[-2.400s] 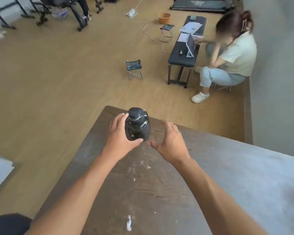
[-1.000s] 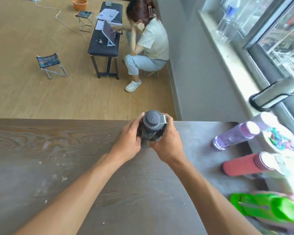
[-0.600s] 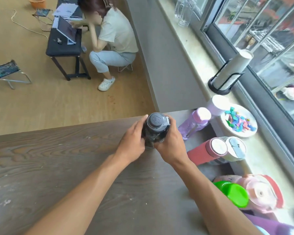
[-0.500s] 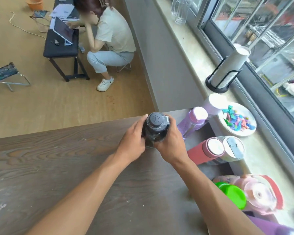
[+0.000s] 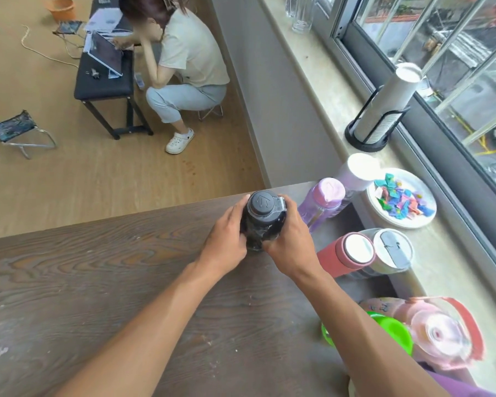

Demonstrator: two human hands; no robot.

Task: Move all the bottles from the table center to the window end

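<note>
A black bottle (image 5: 262, 214) with a round dark cap stands upright near the far edge of the dark wooden table (image 5: 98, 282). My left hand (image 5: 225, 242) and my right hand (image 5: 288, 239) clasp its sides. To its right, at the window end, stand a lilac bottle (image 5: 322, 203), a white-capped bottle (image 5: 358, 170), a red bottle (image 5: 344, 255), a clear bottle with a grey lid (image 5: 391, 252), a green-capped bottle (image 5: 393, 335) and a pink jug (image 5: 441, 336). I cannot tell whether the black bottle rests on the table or is lifted.
A windowsill (image 5: 447, 282) runs along the right with a plate of coloured paper bits (image 5: 401, 200), a cup holder (image 5: 380, 116) and glasses (image 5: 299, 15). Beyond the table a person (image 5: 184, 61) sits by a black bench (image 5: 105, 81). A folding stool (image 5: 20, 133) stands on the floor.
Both hands closed on the black bottle and carried it along the table toward the window end, where the other bottles came into view. Over the last half second it has hardly moved.
</note>
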